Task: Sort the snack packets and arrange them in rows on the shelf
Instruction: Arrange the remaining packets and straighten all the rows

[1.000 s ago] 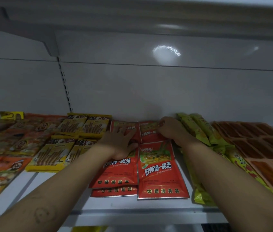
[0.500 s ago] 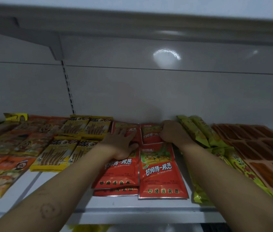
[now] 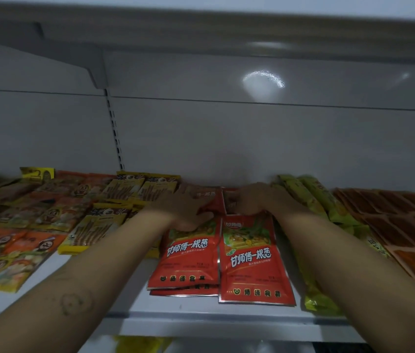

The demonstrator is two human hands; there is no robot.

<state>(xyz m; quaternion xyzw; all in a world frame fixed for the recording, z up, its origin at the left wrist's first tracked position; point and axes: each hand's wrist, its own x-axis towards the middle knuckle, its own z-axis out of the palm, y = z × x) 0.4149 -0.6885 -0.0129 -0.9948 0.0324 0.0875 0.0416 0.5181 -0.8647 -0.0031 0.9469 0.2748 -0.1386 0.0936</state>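
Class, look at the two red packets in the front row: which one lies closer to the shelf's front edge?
The right-hand red packet; its bottom edge reaches further forward than the left red packet beside it.
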